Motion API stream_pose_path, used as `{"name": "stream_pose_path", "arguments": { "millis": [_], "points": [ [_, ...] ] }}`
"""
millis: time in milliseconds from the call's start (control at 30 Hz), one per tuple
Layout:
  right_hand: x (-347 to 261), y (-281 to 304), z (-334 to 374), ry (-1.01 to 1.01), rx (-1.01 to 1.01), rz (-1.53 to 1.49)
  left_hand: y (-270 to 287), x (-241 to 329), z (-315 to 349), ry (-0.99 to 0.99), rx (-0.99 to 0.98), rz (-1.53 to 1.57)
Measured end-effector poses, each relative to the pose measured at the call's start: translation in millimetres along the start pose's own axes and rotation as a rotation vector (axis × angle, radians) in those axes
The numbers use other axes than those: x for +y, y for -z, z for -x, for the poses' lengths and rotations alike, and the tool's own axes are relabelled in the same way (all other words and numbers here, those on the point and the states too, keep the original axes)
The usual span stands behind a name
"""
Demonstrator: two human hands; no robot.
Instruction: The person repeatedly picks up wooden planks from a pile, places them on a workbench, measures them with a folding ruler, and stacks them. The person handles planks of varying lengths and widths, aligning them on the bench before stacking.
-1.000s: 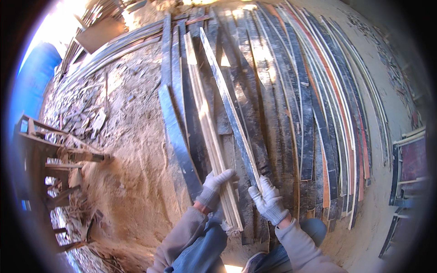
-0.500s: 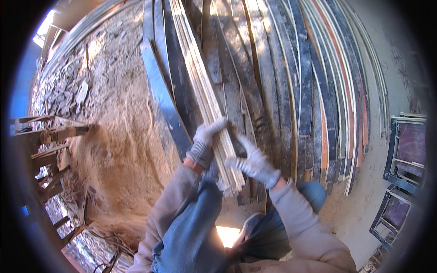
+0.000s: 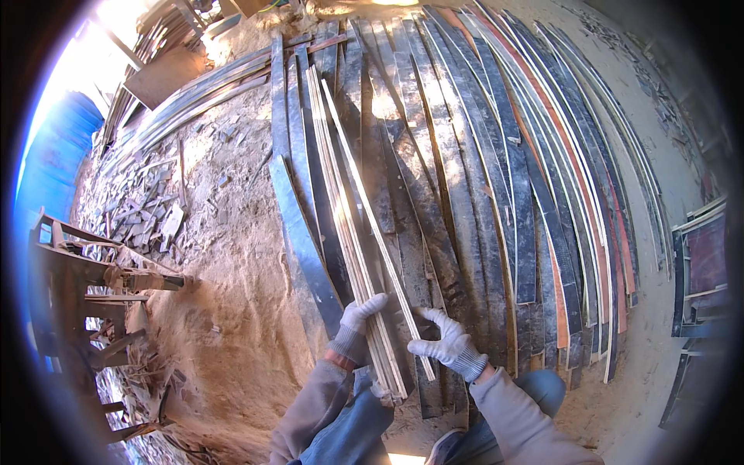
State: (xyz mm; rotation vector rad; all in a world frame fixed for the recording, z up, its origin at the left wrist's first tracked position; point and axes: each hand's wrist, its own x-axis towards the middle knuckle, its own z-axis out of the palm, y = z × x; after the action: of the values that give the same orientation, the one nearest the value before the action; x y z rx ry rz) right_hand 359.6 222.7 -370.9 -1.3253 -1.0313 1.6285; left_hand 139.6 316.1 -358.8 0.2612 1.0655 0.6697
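The left hand point(image 3: 358, 324), in a pale knitted work glove, is curled around the near end of a bundle of pale thin wooden strips point(image 3: 349, 225), fingers wrapped over the top edge and clenched on it. The right hand point(image 3: 446, 343), gloved the same way, pinches one single thin strip point(image 3: 372, 217) between thumb and fingers, its other fingers loosely spread; this strip lies slanted across the bundle and runs away toward the far end of the pile. How many strips the bundle holds cannot be counted, though several edges show. Bundle and single strip rest on top of a broad spread of long dark boards point(image 3: 496, 201), dozens side by side on sandy ground point(image 3: 225, 310). To the left stands a rough wooden frame point(image 3: 85, 279), with scrap wood pieces point(image 3: 147, 225) strewn behind it.
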Motion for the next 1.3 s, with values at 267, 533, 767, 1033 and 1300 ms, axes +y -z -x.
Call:
{"name": "stream_pose_path", "arguments": {
  "millis": [267, 533, 767, 1033, 1300],
  "points": [
    [-1.4, -47.7, -1.8, 0.049, -0.041, 0.260, -8.6, 8.3, 18.3, 0.040, -0.030, 0.077],
    [-115.9, -122.5, 16.7, -0.087, 0.087, 0.372, -29.4, 71.7, 76.0, 0.024, -0.103, 0.110],
    [-245.5, -105.8, 121.9, -0.194, 0.045, -0.003, -97.7, 127.9, 155.5, 0.033, -0.233, 0.020],
    [-440.3, -44.0, 389.1, -0.569, 0.029, -0.302, -255.0, 56.5, 294.9, 0.133, -0.032, 0.292],
    [-559.8, -34.8, 632.9, -0.653, 0.075, -0.157, -377.2, -9.4, 526.5, 0.163, 0.029, 0.271]
  ]
}}
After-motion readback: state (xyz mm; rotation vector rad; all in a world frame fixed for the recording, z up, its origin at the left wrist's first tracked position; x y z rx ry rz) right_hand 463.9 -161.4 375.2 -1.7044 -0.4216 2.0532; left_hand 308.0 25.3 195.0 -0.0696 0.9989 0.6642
